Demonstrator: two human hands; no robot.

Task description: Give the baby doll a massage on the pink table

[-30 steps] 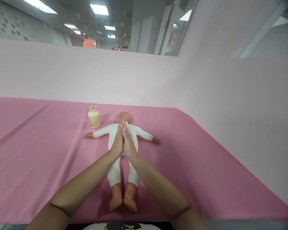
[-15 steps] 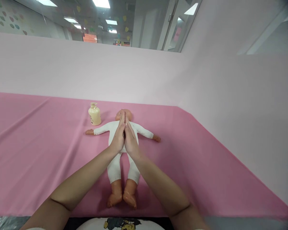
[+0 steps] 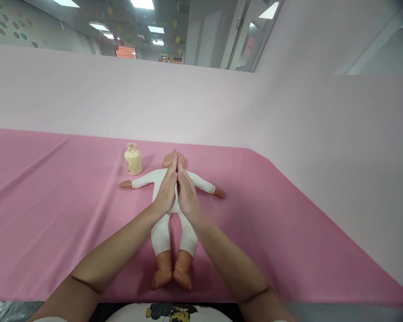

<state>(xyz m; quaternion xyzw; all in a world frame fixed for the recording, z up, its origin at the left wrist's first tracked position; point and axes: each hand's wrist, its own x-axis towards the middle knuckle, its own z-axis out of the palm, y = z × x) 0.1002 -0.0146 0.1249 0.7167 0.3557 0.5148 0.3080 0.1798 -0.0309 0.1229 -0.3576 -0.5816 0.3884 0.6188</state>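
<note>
1. A cream pump bottle (image 3: 133,160) stands upright on the pink cloth (image 3: 53,197), just beyond the doll's outstretched arm on the person's left and near the doll's head, apart from both.
2. Pale pink screens (image 3: 121,103) close off the far side and the right side of the cloth-covered surface; ceiling lights and a glass partition show above them.
3. The person's own forearms cross the near part of the cloth and cover the doll's chest and part of its face from the camera.
4. The doll (image 3: 169,232), in a white suit, lies on its back in the middle of the cloth. Its long axis runs away from the person: bare feet nearest, head farthest, arms spread out to either side.
5. The left hand (image 3: 166,190) and the right hand (image 3: 186,192) are flat, fingers straight and together, pressed palm to palm with fingertips pointing away toward the doll's head. They hold nothing; whether they touch the doll's chest below cannot be told.
</note>
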